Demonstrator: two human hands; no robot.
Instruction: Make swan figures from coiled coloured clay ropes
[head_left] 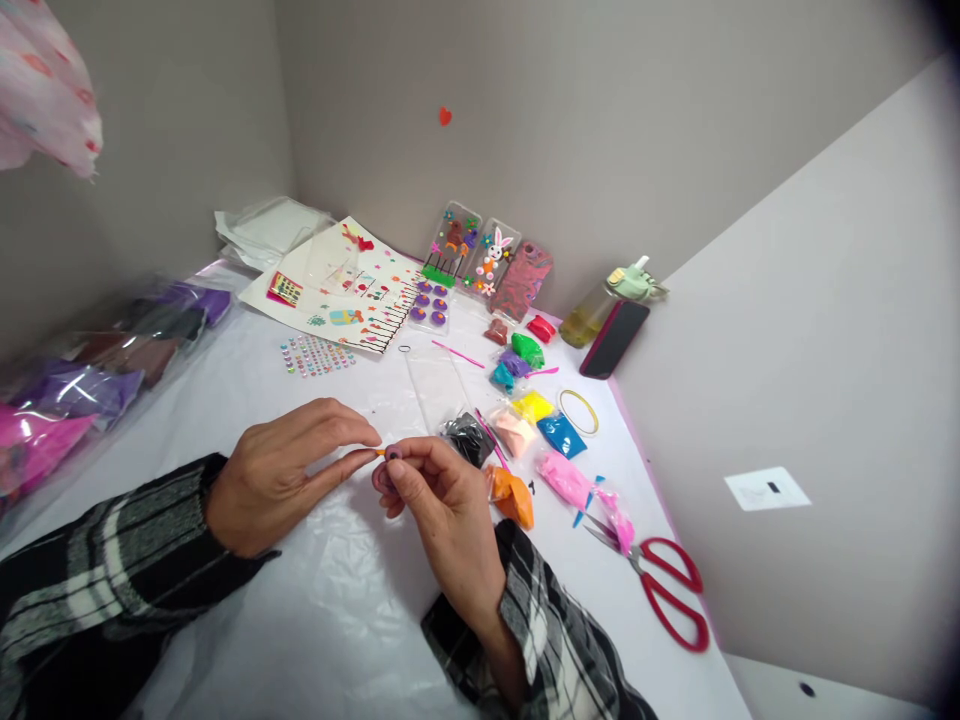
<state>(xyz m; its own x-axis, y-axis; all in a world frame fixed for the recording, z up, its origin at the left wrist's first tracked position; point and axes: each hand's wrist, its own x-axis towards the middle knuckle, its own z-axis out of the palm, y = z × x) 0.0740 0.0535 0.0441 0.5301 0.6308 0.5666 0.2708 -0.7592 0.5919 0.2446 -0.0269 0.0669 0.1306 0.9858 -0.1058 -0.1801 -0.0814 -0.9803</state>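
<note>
Near the middle of the table, my right hand pinches a small purple clay piece between thumb and fingers. A tiny orange bit sticks out at its left side, where the thumb and index fingertips of my left hand are closed on it. Just beyond my hands lies a clear phone case. Bags of black clay and orange clay are close to my right hand. Part of the purple piece is hidden by my right fingers.
Red-handled scissors lie at the right, near pink clay. A bottle and phone stand behind. Decorated cases lean on the wall. A sticker sheet, a drawing and bagged clay are at the left.
</note>
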